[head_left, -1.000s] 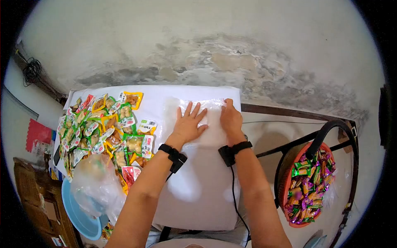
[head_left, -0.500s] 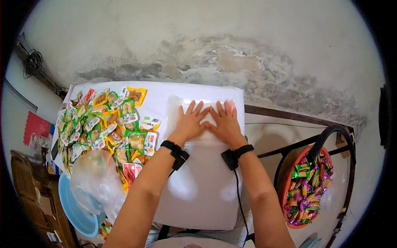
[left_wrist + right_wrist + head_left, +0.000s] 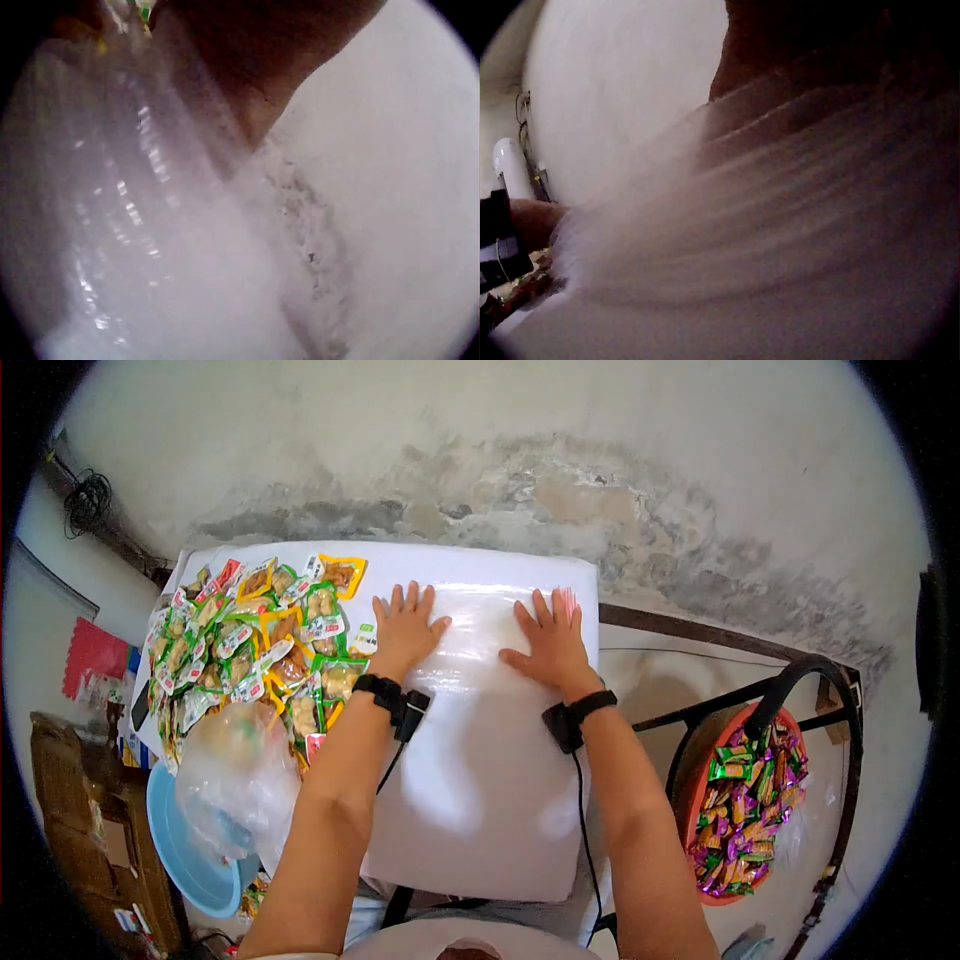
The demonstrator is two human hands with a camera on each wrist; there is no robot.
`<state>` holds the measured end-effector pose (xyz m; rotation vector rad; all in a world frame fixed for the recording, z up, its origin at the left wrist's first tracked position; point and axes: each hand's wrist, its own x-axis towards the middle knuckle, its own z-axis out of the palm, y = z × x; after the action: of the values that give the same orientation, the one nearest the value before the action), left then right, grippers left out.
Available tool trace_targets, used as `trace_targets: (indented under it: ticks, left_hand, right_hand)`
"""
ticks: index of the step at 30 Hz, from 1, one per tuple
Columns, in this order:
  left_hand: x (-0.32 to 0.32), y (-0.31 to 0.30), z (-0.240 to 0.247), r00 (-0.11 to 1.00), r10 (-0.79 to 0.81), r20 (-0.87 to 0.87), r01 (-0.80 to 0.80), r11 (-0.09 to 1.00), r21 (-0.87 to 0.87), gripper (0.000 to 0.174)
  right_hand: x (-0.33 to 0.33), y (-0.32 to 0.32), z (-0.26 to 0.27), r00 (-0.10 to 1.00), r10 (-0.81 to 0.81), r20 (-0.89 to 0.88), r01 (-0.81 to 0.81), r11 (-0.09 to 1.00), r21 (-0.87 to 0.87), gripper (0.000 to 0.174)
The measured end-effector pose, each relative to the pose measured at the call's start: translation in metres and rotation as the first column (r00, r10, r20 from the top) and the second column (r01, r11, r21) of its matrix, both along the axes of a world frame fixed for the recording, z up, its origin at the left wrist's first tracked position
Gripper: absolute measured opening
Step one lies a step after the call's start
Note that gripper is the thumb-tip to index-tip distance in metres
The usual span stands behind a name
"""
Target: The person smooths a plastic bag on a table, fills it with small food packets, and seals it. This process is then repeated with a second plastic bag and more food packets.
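Note:
A clear plastic sheet or bag [image 3: 470, 645] lies flat on the white-covered table, shiny and creased. My left hand [image 3: 405, 632] rests on its left edge, fingers straight and spread, right beside the pile of snack packets [image 3: 235, 635]. On the opposite edge my right hand [image 3: 553, 647] presses down with spread fingers, near some red marks [image 3: 571, 603] at the corner. Glossy wrinkles run through the plastic [image 3: 135, 217] in the left wrist view. The right wrist view has the plastic [image 3: 765, 202] in long folds under the hand, which is mostly dark there.
A cloudy plastic bag [image 3: 235, 770] lies over the table's left front edge, above a blue basin [image 3: 170, 850]. To the right, an orange basket [image 3: 722, 738] of wrapped sweets stands by a black chair frame [image 3: 800, 665]. The stained wall [image 3: 500, 490] rises behind the table.
First my right hand grasped the plastic's far right corner, then both hands came together flat in the middle. Now they have slid apart to its left and right edges.

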<state>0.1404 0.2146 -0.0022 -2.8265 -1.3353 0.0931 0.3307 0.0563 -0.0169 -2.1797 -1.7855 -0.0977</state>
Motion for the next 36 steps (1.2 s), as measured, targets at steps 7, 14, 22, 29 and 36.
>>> trace_targets:
  ticks: [7,14,22,29,36]
  left_hand:
    - [0.011,-0.056,0.009,0.945,-0.289,0.151,0.278,0.957,0.086,0.055]
    - [0.015,-0.074,-0.004,0.952,-0.241,0.19,0.255,0.966,-0.052,0.058]
    - [0.003,-0.074,-0.003,0.96,-0.204,0.189,0.214,0.976,-0.032,0.068]
    - [-0.019,-0.06,-0.014,0.955,-0.183,0.234,0.184,0.983,0.019,0.074]
    - [-0.024,-0.052,-0.008,0.971,-0.051,0.232,0.037,0.997,0.066,0.065]
  right_hand:
    - [0.001,0.004,0.015,0.998,-0.008,0.06,0.019,0.982,-0.187,0.08]
    - [-0.036,-0.008,0.006,0.991,0.136,0.0,-0.135,0.987,-0.086,0.069]
    - [-0.041,-0.023,0.009,0.995,0.068,-0.075,-0.081,0.979,-0.187,0.079]
    - [-0.043,-0.023,0.01,0.994,0.054,-0.094,-0.072,0.978,-0.198,0.086]
    - [-0.034,-0.017,0.014,0.993,0.051,-0.108,-0.076,0.969,-0.236,0.077]
